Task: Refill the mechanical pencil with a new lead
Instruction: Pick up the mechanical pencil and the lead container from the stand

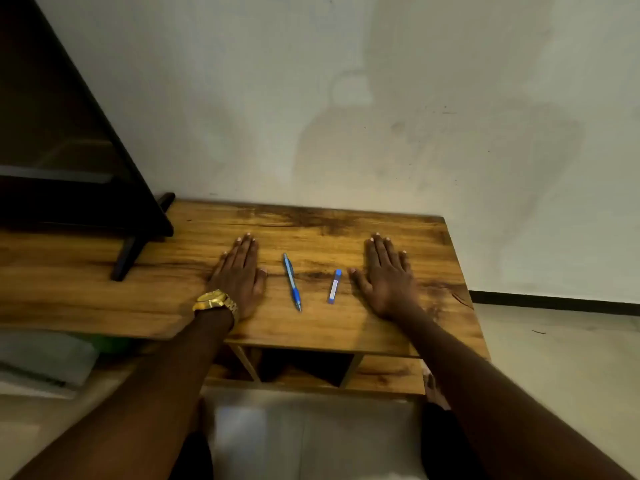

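Both flat, holding nothing: left hand at nine o'clock of pencil, right hand at three o'clock of lead case. Probably laid apart on table for easy picking; nothing begun.

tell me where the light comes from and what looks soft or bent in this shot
Head view: soft shadows on the wall behind the table, so light comes from the person's side; wide-angle bends the table's far edge; the near bottom is blurred, while the mechanical pencil and lead case between the flat left hand and right hand stay sharp.

Lead case label too small
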The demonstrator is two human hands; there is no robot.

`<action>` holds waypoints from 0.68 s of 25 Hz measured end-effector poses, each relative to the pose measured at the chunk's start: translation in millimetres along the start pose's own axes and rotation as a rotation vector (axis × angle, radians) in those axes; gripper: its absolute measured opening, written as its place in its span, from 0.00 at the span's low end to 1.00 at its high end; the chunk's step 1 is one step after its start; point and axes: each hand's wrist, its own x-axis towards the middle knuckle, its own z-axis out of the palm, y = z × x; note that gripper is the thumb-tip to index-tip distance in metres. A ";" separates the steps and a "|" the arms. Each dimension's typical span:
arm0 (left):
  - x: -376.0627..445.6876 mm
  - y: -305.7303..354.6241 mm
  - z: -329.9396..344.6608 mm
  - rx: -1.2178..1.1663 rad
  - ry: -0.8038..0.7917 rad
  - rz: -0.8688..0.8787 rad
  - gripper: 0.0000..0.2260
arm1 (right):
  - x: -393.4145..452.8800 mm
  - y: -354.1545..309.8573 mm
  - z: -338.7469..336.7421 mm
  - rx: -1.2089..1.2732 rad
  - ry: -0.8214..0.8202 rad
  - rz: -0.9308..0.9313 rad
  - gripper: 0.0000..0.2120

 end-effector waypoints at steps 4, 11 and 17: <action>-7.2 2.5 -1.7 -0.010 -0.058 -0.017 0.31 | -9.8 -2.5 -9.9 0.012 -0.048 0.032 0.42; -18.8 25.0 -33.5 -0.110 0.027 -0.068 0.34 | -12.4 -103.2 -35.0 -0.031 0.160 -0.026 0.28; -66.9 57.2 -62.7 -0.269 0.063 -0.140 0.26 | -14.6 -165.9 -22.7 -0.069 -0.014 -0.007 0.18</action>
